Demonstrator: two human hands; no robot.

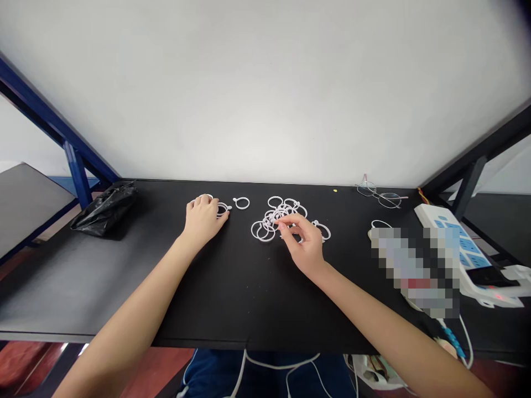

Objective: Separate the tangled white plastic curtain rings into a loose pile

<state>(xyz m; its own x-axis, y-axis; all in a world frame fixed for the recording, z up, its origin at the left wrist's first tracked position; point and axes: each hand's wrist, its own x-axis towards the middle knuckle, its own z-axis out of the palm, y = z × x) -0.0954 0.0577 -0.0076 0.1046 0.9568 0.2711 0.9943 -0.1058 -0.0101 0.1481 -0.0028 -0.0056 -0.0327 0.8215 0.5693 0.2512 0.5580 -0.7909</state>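
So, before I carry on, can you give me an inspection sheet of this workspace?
Surface: black table with pale specks and a small yellow bit near the back.
Job's things: overlapping pile of white rings; a lone ring left of it; more rings partly under the left hand.
Clutter: black plastic bag at left; eyeglasses, power strip and a blurred-out object at right.
Hands: left, palm down over rings; right hand, thumb and fingertips at the pile; grip unclear on both.
Cables: white cables below the front edge; another white cable at right.
Surroundings: white wall behind; blue frame at left.
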